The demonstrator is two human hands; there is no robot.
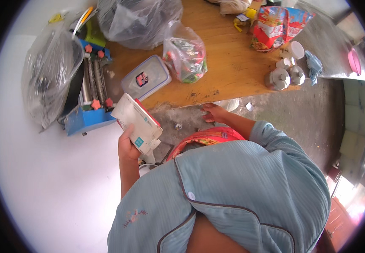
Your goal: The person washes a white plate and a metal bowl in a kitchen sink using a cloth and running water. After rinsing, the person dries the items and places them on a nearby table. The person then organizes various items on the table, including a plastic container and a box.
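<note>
My left hand grips a white cardboard box with an open end flap, its thumb across the printed face. Red edges show behind the box, and I cannot tell whether they belong to a second item. My right hand is just off the front edge of the wooden table, fingers apart, with nothing seen in it. Below that hand lies a red printed bag, partly hidden by my blue shirt. Beyond the white box, a clear lidded plastic container rests on the table.
At the left stands a blue roller machine with red knobs, beside a plastic-covered item. A clear bag of vegetables and a large plastic bag sit behind. Metal-lidded jars and a red food bag are at right.
</note>
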